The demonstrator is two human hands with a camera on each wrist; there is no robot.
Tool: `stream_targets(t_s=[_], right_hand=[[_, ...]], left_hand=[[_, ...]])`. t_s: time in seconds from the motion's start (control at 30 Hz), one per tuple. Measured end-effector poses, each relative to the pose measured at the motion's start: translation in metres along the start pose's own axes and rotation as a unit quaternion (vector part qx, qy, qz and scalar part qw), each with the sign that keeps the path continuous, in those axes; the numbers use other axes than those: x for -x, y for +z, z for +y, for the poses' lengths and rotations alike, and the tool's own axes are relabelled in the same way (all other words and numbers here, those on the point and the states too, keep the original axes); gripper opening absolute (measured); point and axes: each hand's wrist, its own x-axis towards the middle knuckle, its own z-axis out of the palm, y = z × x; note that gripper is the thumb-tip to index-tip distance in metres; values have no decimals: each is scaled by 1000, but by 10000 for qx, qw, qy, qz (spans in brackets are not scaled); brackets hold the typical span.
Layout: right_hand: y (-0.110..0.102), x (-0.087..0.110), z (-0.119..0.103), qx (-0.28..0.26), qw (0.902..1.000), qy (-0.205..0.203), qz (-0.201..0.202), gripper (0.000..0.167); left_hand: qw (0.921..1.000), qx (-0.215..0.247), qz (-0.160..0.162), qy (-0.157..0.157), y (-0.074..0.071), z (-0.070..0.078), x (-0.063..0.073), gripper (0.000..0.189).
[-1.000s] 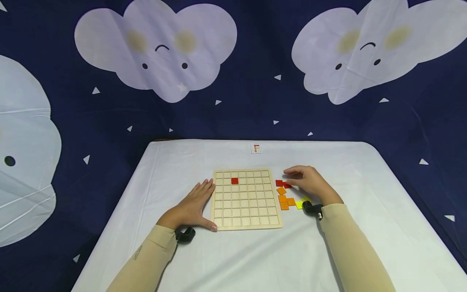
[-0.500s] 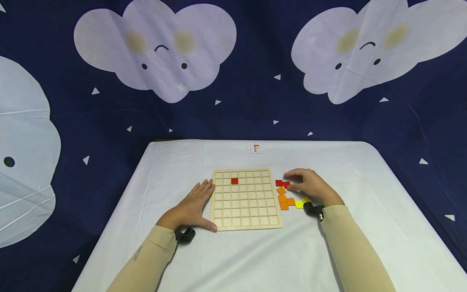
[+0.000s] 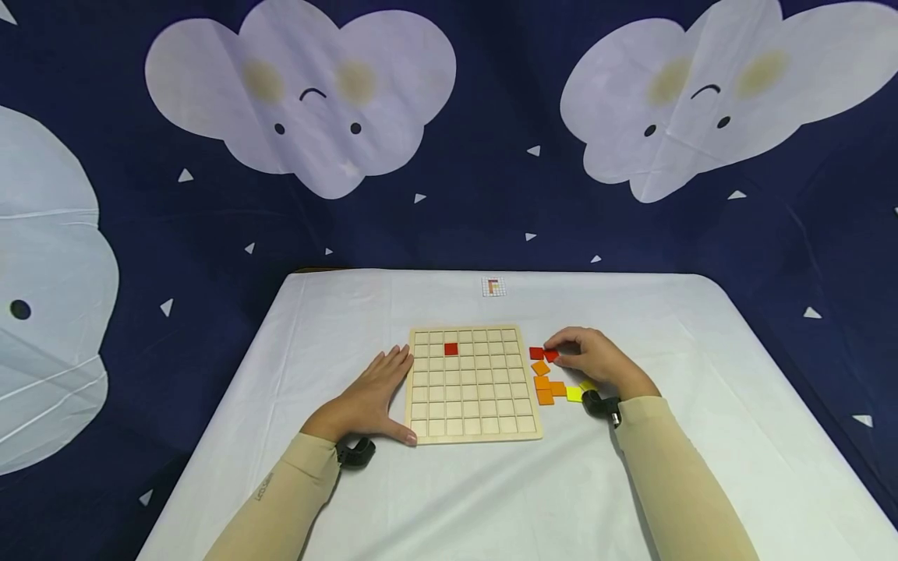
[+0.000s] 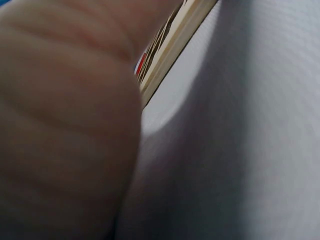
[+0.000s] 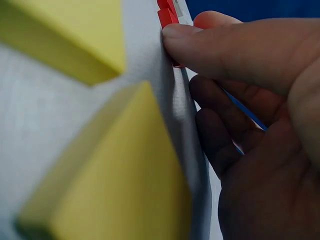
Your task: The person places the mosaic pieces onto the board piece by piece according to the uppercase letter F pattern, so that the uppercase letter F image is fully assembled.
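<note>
My left hand (image 3: 368, 396) lies spread along the left edge of a wooden grid board (image 3: 471, 442), fingers at its upper left side and thumb at the lower left corner. One red tile (image 3: 451, 349) sits in a cell of the board's second row. Right of the board, my right hand (image 3: 596, 358) pinches another red tile (image 3: 551, 356) between thumb and forefinger, low at the table. The right wrist view has the thumb (image 5: 185, 42) against this tile's edge, its other fingers loosely bent behind. A further red tile (image 3: 536, 354) lies just left of the pinched one.
Several orange tiles (image 3: 545, 397) lie beside the board's right edge. Yellow tiles (image 3: 574, 394) are under the right wrist, large in the right wrist view (image 5: 125, 185). A small card with a coloured grid pattern (image 3: 493, 287) lies at the far table edge.
My right hand has come slightly lower, and its forefinger has closed down toward the thumb on the red tile. The left hand and board have stayed still.
</note>
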Motion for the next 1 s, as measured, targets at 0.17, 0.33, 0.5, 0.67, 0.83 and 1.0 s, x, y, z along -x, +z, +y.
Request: stream_targets(t_s=[0.17, 0.33, 0.5, 0.67, 0.83, 1.0], right_hand=[[0, 0, 1, 21, 10000, -84, -16, 27], [0, -1, 1, 69, 9999, -118, 8, 26], [0, -1, -1, 133, 9998, -148, 80, 28], [-3, -5, -3, 123, 9997, -157, 138, 28], [-5, -12, -7, 160, 9995, -217, 180, 28], [-7, -15, -14, 187, 9994, -230, 194, 28]], left_hand=[[10000, -28, -24, -33, 0, 0, 0, 150], [10000, -2, 1, -27, -1, 1, 0, 150], [10000, -36, -24, -45, -1, 1, 1, 150], [10000, -17, -26, -49, -1, 0, 1, 150], [10000, 49, -12, -56, -2, 0, 2, 150], [10000, 18, -62, -60, -1, 1, 1, 150]])
